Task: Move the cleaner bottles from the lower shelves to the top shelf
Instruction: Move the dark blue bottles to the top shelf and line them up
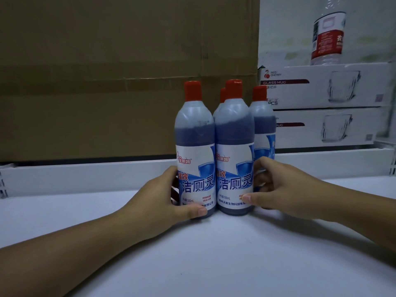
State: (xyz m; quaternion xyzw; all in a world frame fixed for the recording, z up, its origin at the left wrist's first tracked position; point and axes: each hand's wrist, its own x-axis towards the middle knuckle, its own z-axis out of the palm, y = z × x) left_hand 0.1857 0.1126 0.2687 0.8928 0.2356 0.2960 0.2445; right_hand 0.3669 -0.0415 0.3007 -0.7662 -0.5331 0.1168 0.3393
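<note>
Four red-capped cleaner bottles stand upright in a tight cluster on a white shelf [192,254]; which level of the rack this is cannot be told. The left hand [162,202] grips the left bottle [195,146] low down, with its thumb across the base of the label and its fingers curled round the far side, where their tips are hidden. The right hand [285,194] grips the right bottle [234,151] the same way, thumb on the lower label and fingers wrapped round its right side and out of sight behind it. The two front bottles touch. Behind them, a third bottle [262,116] shows only its right half and cap. Of the fourth bottle [222,95] only a sliver of cap and shoulder peeks out between the front pair. A large brown carton [107,71] fills the background, its top and left cut off by the frame. To the right, two stacked white mug boxes [321,86] run off the edge, the lower one's print partly covered by the third bottle. A clear bottle [327,37] stands on top of them, its upper part cropped and its label too blurred to read.
</note>
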